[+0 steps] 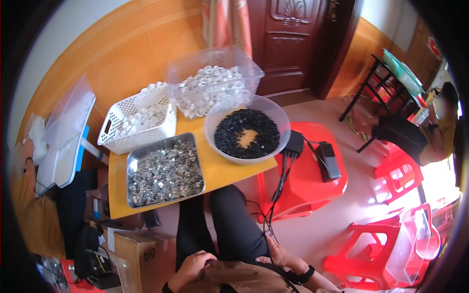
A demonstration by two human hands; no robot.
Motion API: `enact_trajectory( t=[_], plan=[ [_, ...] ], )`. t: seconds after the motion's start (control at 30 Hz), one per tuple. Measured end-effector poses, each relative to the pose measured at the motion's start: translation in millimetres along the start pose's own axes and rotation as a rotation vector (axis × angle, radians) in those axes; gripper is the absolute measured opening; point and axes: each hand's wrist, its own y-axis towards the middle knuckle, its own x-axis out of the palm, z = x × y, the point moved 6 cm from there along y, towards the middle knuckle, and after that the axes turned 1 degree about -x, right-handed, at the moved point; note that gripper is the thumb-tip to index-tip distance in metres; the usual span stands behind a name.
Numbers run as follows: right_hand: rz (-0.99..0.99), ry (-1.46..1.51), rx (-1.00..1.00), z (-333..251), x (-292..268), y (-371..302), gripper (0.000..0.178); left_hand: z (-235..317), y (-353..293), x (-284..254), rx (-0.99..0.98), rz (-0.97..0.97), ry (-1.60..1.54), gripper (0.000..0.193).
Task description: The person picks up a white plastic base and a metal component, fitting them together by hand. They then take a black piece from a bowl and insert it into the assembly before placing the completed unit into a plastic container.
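Observation:
My left hand (pixel 197 264) rests on my lap, its fingers curled together and no object showing in it. On the other side of my lap lies my right hand (pixel 278 253), thumb and fingers apart, with a black cable (pixel 268 222) running down close beside it. Both hands are away from the yellow table (pixel 224 174) in front of my knees. On that table are a metal tray (pixel 199 181) of small shiny metal pieces, a clear round bowl (pixel 284 128) of small black pieces, a white perforated basket (pixel 146 141) and a clear bin (pixel 251 73), both with white ring-like parts.
A red stool (pixel 312 195) at the table's right bears a black box (pixel 293 144) and a dark handheld device (pixel 330 161). More red stools (pixel 364 244) stand at right. Co-workers sit at far left (pixel 29 210) and far right (pixel 439 132). A cardboard box (pixel 141 254) is by my left leg.

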Motion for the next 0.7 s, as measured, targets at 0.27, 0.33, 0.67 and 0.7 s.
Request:
enact_trajectory(
  t=[0.27,0.33,0.67,0.7],
  plan=[
    [-0.105,-0.011,0.142,10,-5,0,0.123,-8,25,9,0.0,-0.098,-0.031,0.026],
    [-0.122,0.036,0.168,18,-3,0,0.124,-7,30,9,0.014,-0.09,-0.026,0.025],
    [0.059,0.138,0.007,36,-7,6,0.124,-2,51,15,-0.002,-0.197,0.027,0.021],
    [0.065,0.149,0.002,28,-12,5,0.123,-2,52,16,0.009,-0.194,0.021,0.02]
  ],
)
